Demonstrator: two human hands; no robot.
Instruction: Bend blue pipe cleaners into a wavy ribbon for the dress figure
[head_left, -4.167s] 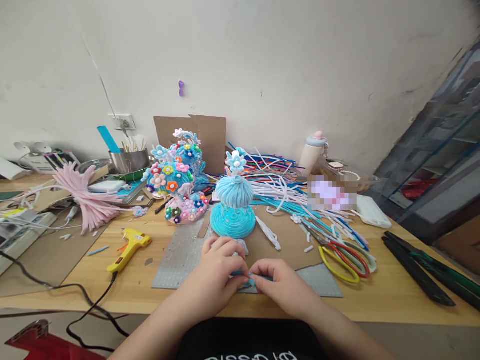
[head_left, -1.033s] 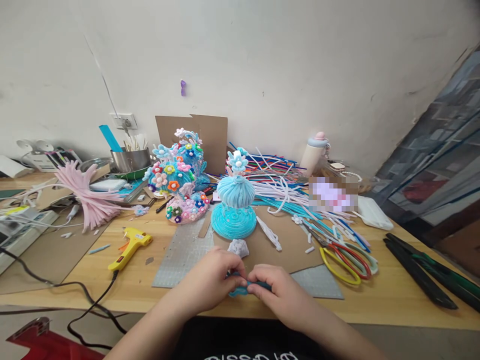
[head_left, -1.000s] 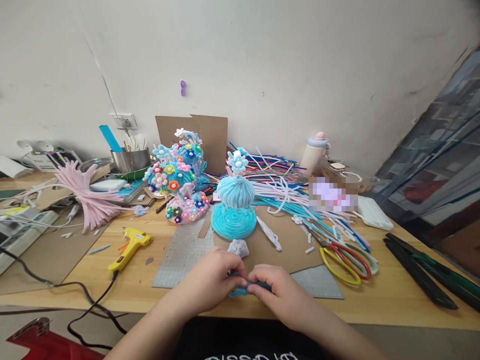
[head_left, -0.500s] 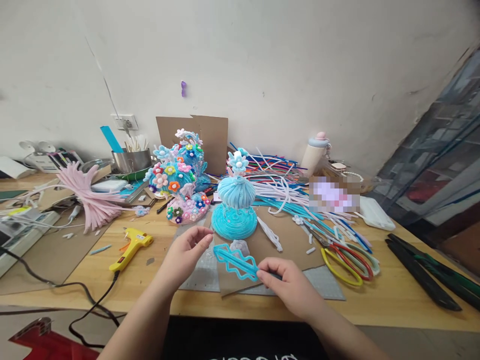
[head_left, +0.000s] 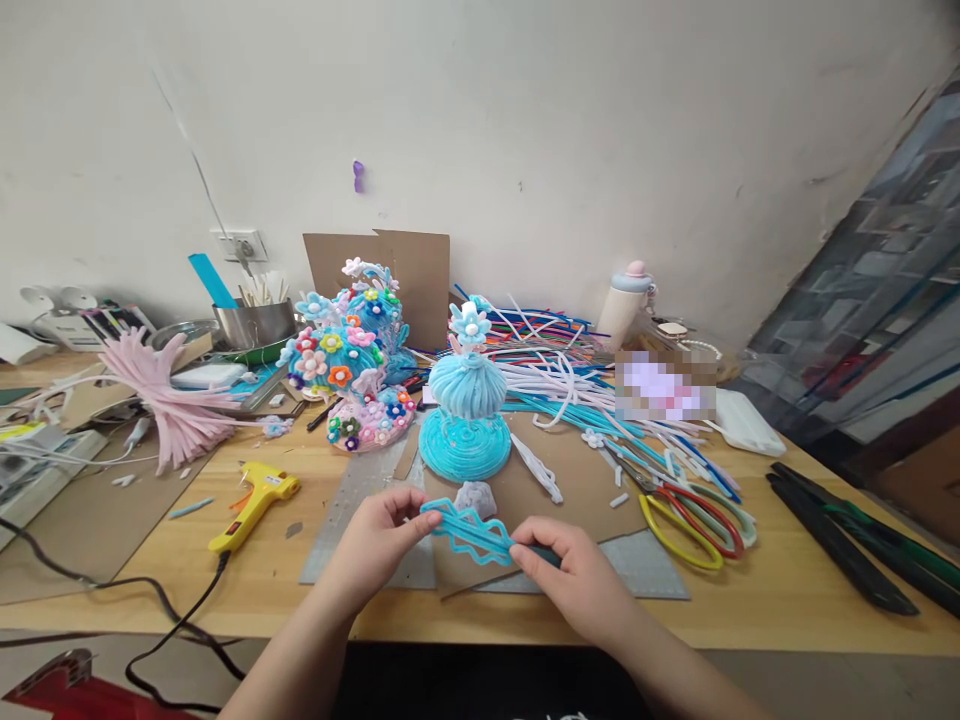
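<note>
1. Our left hand [head_left: 375, 535] pinches the left tip of the blue wavy piece [head_left: 469, 530]; fingers closed on it, thumb on top.
2. Our right hand [head_left: 577, 580] pinches the right end, fingers curled tight. A grip at each end likely keeps the shape flat and taut.
3. Piece sits lower centre of frame, held just above the cardboard [head_left: 570, 480], tilted down to the right.
4. Both forearms come in from the bottom edge, wrists angled inward toward each other.
5. Blue dome [head_left: 466, 420] stands just behind the piece, centre frame.
6. Scissors [head_left: 694, 525] right of centre; glue gun [head_left: 255, 495] lower left, well apart from the hands.
</note>
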